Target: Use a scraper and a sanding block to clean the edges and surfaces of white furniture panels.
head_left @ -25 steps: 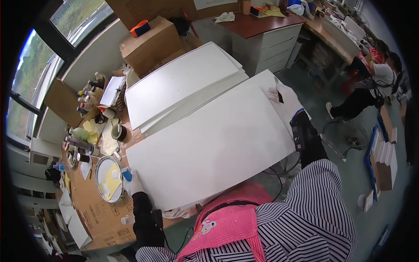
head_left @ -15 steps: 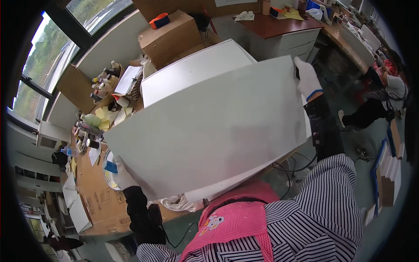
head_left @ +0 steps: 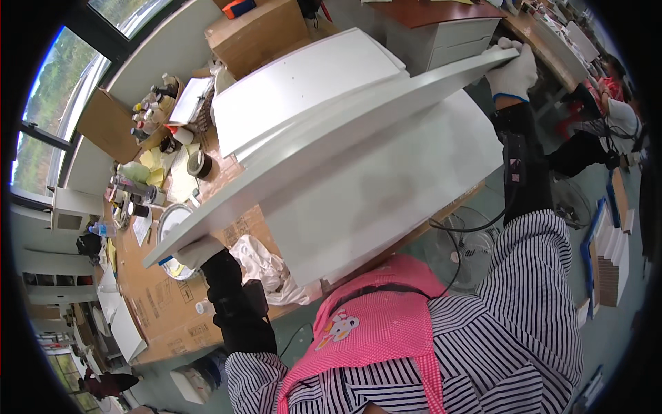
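With both hands I hold a large light grey flat panel [head_left: 324, 148], tilted steeply so that mostly its long edge faces me. My left hand [head_left: 200, 251], in a white glove, is closed on its near left end; a small blue patch [head_left: 165, 260] shows by the fingers. At the far right corner my right hand [head_left: 516, 74], also gloved, grips the panel with its fingers curled over the edge. Below lies a second light grey panel [head_left: 386, 200] on the table, apart from the raised one at its near side. White panels [head_left: 303, 86] lie stacked behind.
The cardboard-covered table [head_left: 165, 314] carries a crumpled white cloth [head_left: 261, 269], a round white lid or tray [head_left: 172, 224], a dark-rimmed jar [head_left: 199, 164] and several bottles [head_left: 153, 110]. A cardboard box [head_left: 258, 34] stands behind. A floor fan [head_left: 465, 248] is below right; another person [head_left: 607, 103] sits beyond.
The panel has gone from facing me broadly to standing nearly edge-on, its right end raised and moved away. The lower panel and white cloth now show beneath it.
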`<control>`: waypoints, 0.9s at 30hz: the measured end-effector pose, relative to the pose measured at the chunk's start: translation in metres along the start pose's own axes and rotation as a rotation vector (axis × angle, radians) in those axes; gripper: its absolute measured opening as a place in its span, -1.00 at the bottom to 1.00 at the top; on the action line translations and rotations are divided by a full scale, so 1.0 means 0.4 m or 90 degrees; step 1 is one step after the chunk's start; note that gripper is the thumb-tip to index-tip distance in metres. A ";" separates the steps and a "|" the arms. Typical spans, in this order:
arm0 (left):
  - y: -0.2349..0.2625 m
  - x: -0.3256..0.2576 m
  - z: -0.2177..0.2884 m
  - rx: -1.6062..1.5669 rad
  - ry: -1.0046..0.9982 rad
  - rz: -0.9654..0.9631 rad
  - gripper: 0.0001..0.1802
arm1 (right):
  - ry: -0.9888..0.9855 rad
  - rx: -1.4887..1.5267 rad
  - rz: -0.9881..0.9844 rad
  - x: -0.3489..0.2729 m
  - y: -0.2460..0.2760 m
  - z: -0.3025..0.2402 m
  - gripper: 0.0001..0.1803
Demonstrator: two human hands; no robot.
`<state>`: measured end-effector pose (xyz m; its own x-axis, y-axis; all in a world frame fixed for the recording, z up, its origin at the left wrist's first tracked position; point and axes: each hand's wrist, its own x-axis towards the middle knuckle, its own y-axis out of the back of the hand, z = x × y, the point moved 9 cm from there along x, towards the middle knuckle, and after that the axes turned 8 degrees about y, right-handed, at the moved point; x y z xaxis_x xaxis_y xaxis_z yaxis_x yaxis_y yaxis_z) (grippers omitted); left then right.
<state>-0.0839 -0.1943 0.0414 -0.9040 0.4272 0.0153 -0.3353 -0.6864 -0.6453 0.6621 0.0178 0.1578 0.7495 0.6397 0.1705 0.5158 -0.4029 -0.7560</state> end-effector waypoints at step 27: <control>-0.092 -0.152 0.080 0.550 0.496 -0.526 -0.32 | 0.231 -0.813 -0.189 -0.424 0.511 -0.058 -0.69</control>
<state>-0.0253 -0.2138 0.0884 -0.0929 0.8892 -0.4479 -0.9949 -0.1006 0.0067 0.6498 -0.1882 -0.0111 0.5082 0.6801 0.5283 0.5478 -0.7287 0.4111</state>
